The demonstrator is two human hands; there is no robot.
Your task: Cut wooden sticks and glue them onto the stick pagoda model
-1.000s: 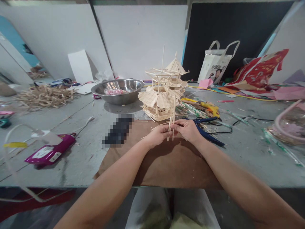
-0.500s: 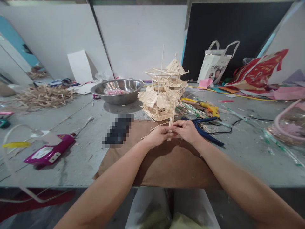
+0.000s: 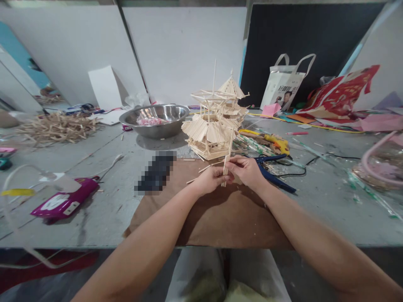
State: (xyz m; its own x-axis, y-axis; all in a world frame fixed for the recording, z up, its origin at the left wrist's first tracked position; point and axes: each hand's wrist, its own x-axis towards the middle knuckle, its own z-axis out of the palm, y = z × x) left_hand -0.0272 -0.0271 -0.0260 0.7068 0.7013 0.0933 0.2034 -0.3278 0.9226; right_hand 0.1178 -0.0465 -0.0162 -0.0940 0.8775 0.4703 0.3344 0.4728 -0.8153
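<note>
My left hand and my right hand meet over a brown paper sheet, both pinched on thin wooden sticks held upright between them. Just beyond the hands stands a pagoda model built of wooden sticks, with tiered roofs and one tall stick rising from it. A few loose sticks lie on the paper beside my left hand.
A steel bowl sits left of the model. Blue-handled pliers and a yellow tool lie to the right. A pile of stick offcuts is far left, a magenta device near left, bags at the back right.
The upright sticks have slid slightly in my fingers and my hands shifted a little closer together. Nothing else on the table has moved.
</note>
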